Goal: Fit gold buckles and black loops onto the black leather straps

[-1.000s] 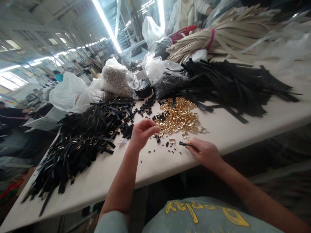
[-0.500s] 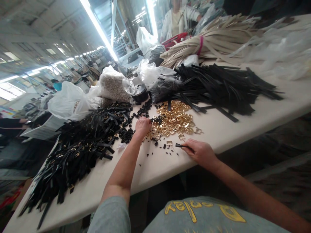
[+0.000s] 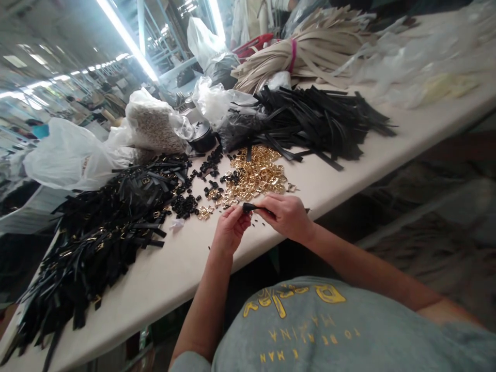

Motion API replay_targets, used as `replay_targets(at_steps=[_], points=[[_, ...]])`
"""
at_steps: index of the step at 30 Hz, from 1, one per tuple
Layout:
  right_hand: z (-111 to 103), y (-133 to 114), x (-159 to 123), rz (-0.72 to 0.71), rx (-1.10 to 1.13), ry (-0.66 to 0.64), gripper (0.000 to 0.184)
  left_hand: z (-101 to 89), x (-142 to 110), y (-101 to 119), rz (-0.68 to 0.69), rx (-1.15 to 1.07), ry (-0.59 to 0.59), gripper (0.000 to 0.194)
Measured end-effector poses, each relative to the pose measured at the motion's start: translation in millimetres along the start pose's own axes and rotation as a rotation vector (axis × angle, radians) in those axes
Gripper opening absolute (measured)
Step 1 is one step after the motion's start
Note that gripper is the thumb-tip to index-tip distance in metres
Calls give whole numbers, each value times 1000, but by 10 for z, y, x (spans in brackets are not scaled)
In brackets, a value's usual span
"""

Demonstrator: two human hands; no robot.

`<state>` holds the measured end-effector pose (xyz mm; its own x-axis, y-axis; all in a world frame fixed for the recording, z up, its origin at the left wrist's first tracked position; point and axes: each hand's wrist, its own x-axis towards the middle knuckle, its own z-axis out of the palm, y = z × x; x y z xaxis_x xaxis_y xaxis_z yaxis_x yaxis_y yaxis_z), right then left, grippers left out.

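Observation:
Both hands meet over the near edge of the table, at a short black strap. My right hand is closed round the strap. My left hand has its fingers curled and its thumb and forefinger pinched at the strap's other end; whether a small part is also between them is hidden. Just beyond lies a heap of gold buckles. Small black loops lie in a pile to the left, and tiny black pieces are scattered under the hands.
A long heap of black straps with gold buckles covers the table's left side. Loose black straps lie back right, before a tied beige bundle. Plastic bags and a round black tin stand behind. A person is across the table.
My left hand has come back from the small parts beside the buckles to the strap. My right hand has moved left with the strap, and the view has shifted.

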<state>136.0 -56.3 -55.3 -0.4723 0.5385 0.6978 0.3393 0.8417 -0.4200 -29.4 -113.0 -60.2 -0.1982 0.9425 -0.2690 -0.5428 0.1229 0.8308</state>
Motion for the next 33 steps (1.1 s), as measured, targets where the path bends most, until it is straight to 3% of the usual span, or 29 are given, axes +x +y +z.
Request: replay_targets(at_steps=[11, 16, 23, 28, 33], points=[[-59, 1, -100, 36, 27, -34, 16, 73, -54, -86, -151, -184, 29, 25], [-132, -41, -115, -39, -204, -139, 26, 29, -55, -115, -91, -97, 51, 34], [-162, -49, -124, -178, -279, -181, 27, 2, -52, -70, -46, 44, 78, 44], [-220, 14, -142, -293, -204, -146, 22, -32, -84, -99, -105, 98, -47, 41], [-190, 3, -319, -328, -85, -160, 20, -123, -127, -287, -225, 175, -204, 32]])
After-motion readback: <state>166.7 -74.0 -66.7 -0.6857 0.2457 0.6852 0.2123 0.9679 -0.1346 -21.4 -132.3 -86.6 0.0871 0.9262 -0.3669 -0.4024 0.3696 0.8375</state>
